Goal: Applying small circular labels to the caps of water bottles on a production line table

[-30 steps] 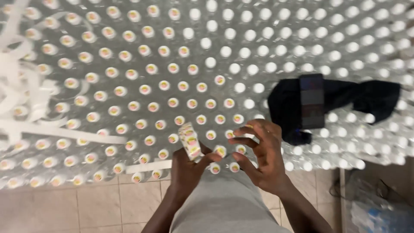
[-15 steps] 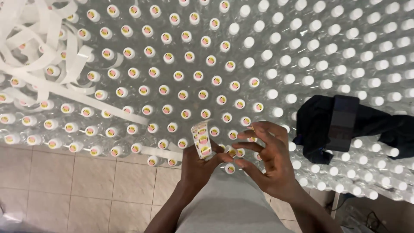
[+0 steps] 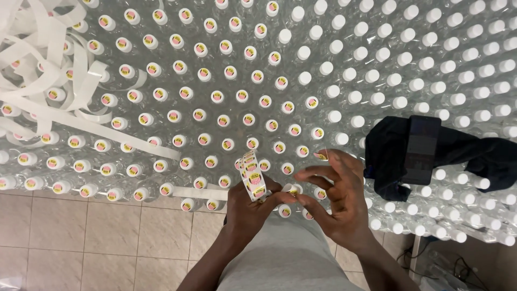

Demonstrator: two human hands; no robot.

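Note:
My left hand (image 3: 249, 210) grips a roll of round pink-and-yellow stickers (image 3: 252, 175) on white backing tape, held upright over the near rows of bottles. My right hand (image 3: 334, 196) hovers just right of the roll, fingers curled, fingertips close to the tape's end; whether it pinches a sticker I cannot tell. Below both hands stands a wide field of clear bottles with white caps (image 3: 301, 81). Caps on the left and middle carry stickers (image 3: 218, 97); caps on the right are plain white (image 3: 431, 59).
Loose white backing tape (image 3: 48, 70) lies in coils over the bottles at the upper left, one strip trailing toward the roll. A black cloth with a dark phone (image 3: 420, 151) rests on the bottles at right. Beige floor tiles (image 3: 107, 237) show below.
The view has shifted left and down over the bottles. My right hand's fingers have closed in toward the roll in my left hand.

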